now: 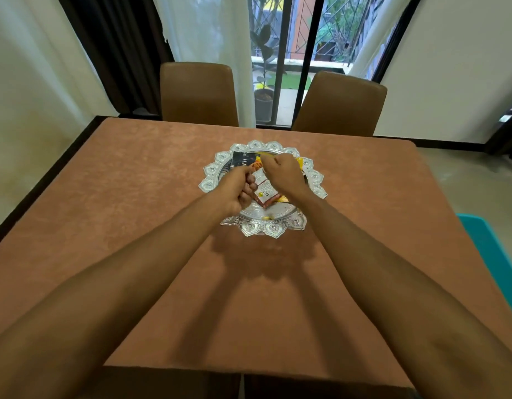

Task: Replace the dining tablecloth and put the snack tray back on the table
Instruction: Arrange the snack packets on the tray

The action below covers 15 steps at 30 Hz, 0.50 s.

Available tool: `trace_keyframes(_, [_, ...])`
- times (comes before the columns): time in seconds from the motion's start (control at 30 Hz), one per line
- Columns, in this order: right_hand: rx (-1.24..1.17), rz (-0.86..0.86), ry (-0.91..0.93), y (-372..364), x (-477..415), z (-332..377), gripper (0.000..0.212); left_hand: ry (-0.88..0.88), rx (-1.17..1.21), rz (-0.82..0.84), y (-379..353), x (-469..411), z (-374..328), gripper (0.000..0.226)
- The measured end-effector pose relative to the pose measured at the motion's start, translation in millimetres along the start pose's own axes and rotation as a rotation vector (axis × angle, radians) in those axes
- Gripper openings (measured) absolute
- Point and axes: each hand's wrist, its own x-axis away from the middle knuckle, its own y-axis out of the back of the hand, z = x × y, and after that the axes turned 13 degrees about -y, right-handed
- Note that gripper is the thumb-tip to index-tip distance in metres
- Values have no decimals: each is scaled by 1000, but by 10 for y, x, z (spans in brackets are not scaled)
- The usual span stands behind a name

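Note:
A brown tablecloth (133,226) covers the dining table. On it, in the middle, stands a silver snack tray (273,227) with a scalloped rim. Snack packets lie in the tray: a dark one (240,162) at the back left and a red-and-white one (264,191) in the middle. My left hand (237,188) is over the tray's left side with its fingers curled round the edge of the red-and-white packet. My right hand (282,172) is over the tray's back right, fingers curled and pinching a packet there; what lies under it is hidden.
Two brown chairs (198,93) (339,105) stand at the table's far side, before a curtained glass door. A turquoise object (491,254) sits beyond the table's right edge. Dark chair backs show at the near edge.

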Motion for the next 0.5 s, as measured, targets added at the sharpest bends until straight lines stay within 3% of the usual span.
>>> trace_keyframes(0.17, [52,3,162,-228,232,286,54,70,278,4,-58,174,110,34])
trace_keyframes(0.27, [63,-17,228,-314,323,382,54,95,400,11,41,242,136,41])
trace_keyframes(0.37, [149,12,312,-414,407,495,57,37,575,-19,77,263,200,39])
trace_keyframes(0.5, [210,31,288,-495,425,532,55,-38,770,-62,64,288,241,29])
